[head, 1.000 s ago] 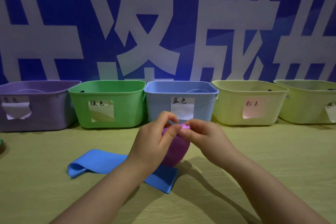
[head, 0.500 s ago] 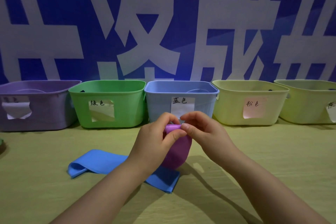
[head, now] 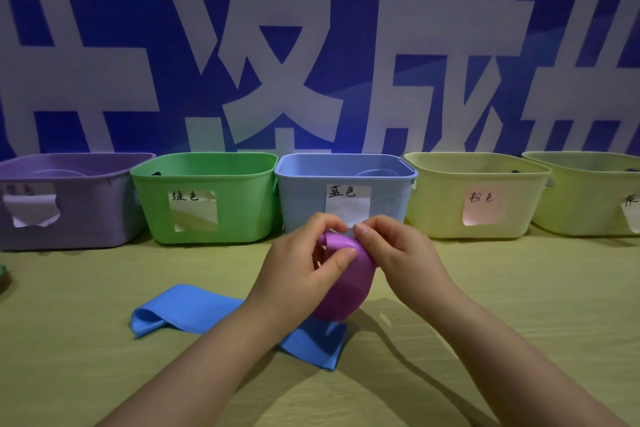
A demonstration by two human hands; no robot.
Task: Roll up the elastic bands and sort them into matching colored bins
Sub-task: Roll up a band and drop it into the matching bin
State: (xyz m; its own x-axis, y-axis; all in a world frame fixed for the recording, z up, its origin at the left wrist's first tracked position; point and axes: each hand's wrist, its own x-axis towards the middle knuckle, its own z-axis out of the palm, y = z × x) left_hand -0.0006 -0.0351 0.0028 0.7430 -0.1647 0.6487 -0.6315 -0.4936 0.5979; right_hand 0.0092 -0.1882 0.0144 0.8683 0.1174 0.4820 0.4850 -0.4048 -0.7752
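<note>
1. I see the purple elastic band [head: 348, 291] held up over the table [head: 519, 295]. It is in the middle, just in front of the blue bin [head: 304, 198].
2. The left hand [head: 301, 274] has its thumb and fingers curled round the top of the band. The right hand [head: 398, 260] pinches the same top end with its thumb and first finger. Neither hand is open.
3. Here is what has changed. A second ago the top end was only a tiny fold between the fingertips. Now I see a fatter curl there, turned over toward the left hand. Both hands have also come up a little.
4. The rest of the band still hangs down as a loose loop. Its low end is over the right end of the blue elastic band [head: 194, 308]. That one lies flat on the table and has not moved. I cannot tell if the two bands touch.
5. So I think the rolling has only just begun. Most of the purple band is still not rolled.
6. I think the fingers need to keep turning the curl down the band. It should be tight, so it does not spring open.
7. When the roll is done, it should go in the purple bin [head: 86, 218], far left in the row. That bin is well apart from the hands, past the green bin [head: 242, 208].
8. The blue band waits for its turn. Its bin is right behind the hands.
</note>
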